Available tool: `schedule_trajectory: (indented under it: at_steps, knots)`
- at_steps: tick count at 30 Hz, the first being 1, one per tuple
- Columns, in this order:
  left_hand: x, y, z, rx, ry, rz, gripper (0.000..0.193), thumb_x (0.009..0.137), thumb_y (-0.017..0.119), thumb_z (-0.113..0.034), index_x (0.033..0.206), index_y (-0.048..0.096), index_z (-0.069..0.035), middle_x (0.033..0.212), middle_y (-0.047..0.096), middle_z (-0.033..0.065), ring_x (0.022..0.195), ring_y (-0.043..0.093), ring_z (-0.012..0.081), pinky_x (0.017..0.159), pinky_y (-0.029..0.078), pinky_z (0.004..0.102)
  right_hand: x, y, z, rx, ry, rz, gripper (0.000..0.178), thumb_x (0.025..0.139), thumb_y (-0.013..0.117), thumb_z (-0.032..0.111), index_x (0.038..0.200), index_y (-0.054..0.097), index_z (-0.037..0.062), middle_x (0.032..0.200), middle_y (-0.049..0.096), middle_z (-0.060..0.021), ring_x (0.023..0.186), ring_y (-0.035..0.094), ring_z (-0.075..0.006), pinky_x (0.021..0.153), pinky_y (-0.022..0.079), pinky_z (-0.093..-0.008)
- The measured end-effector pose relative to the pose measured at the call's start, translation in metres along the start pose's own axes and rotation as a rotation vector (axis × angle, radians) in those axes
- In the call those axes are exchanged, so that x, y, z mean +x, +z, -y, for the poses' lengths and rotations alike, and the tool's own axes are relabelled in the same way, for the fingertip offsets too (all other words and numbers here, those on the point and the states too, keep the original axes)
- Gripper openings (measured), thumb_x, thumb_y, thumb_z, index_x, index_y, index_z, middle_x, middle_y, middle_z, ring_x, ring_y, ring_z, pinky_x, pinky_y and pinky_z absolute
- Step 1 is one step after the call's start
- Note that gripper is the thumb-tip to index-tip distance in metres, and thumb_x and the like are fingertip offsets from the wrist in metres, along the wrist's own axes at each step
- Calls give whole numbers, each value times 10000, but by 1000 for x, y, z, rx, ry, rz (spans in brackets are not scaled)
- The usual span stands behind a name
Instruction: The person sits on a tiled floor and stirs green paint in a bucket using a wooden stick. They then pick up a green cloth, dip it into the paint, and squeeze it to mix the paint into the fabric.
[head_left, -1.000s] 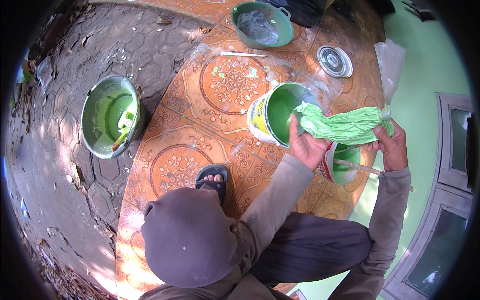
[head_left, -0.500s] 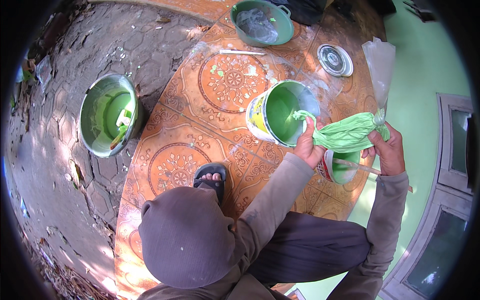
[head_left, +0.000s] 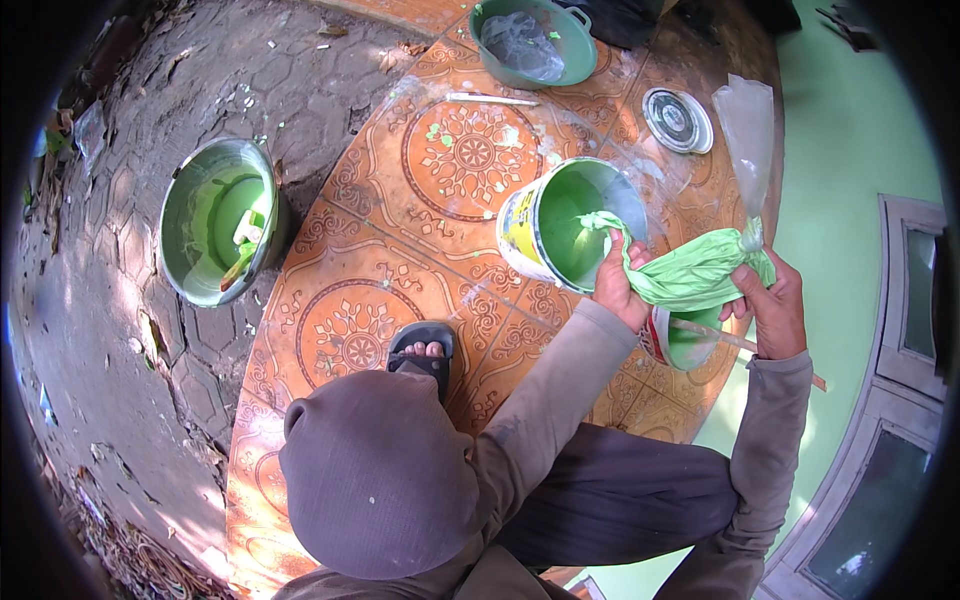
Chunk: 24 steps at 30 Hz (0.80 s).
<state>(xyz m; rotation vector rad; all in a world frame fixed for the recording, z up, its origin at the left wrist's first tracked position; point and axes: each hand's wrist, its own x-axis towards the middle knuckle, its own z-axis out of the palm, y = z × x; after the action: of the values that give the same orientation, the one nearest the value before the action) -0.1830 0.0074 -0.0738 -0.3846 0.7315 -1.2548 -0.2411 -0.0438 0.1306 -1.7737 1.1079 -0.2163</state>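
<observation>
A wrinkled light green bag [head_left: 690,272] stretches between my hands, its clear plastic upper end [head_left: 746,140] sticking up past a twisted neck. My left hand [head_left: 622,285] is closed around its narrow end, above the mouth of a white bucket [head_left: 520,238] holding green liquid. A pale streak shows in that liquid below the bag's tip. Near the twisted neck, my right hand [head_left: 772,305] grips the bag's wide end with thumb and fingers. Beneath the bag stands a smaller bucket [head_left: 655,338] of green liquid, partly hidden, with a wooden stick [head_left: 735,340] lying across it.
To the left, a dark bucket [head_left: 172,245] holds green paint and a brush [head_left: 240,262]. At the back are a green basin [head_left: 490,60] with clear plastic inside, a pale stick [head_left: 492,98] and a round lid [head_left: 677,120]. A green wall [head_left: 840,130] rises on the right.
My left hand opens its grip slightly and shifts a little on the bag's narrow end. The bag hangs slightly lower, and its clear end has tilted a little left.
</observation>
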Motion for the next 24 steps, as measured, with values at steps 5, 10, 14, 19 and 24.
schedule_trajectory:
  at_steps: [5,10,14,19,24]
  knots:
    - [-5,5,1,-86,-112,-7,451,942,479,-504,689,404,-138,575,333,-31,554,375,116,564,383,264,1,7,3,-19,9,19,266,900,615,161,1063,596,-48,746,590,-29,543,510,-75,529,502,-244]
    - [-6,7,2,-105,-109,-17,480,940,457,-533,666,402,-143,544,317,-31,541,364,124,571,378,282,3,4,-5,-20,16,25,311,903,620,165,1129,575,-44,771,577,-13,528,495,-65,515,523,-251]
    - [-2,-3,2,-123,-40,-20,434,940,470,-514,725,433,-140,571,353,-28,559,378,118,596,391,282,4,7,-1,-36,2,26,307,905,619,166,1125,576,-44,767,575,-14,531,495,-66,515,521,-250]
    - [1,-12,-6,-160,-46,85,320,984,438,-400,902,525,-103,758,490,25,718,475,166,749,438,332,5,8,1,-18,-17,-33,308,900,622,174,1110,584,-47,765,579,-27,545,508,-81,517,511,-258]
    - [-19,20,2,-21,4,6,360,967,475,-420,1063,508,-75,953,578,98,999,562,279,963,439,438,5,3,0,3,-28,-121,327,894,632,188,1116,588,-46,765,581,-32,544,512,-87,509,515,-263]
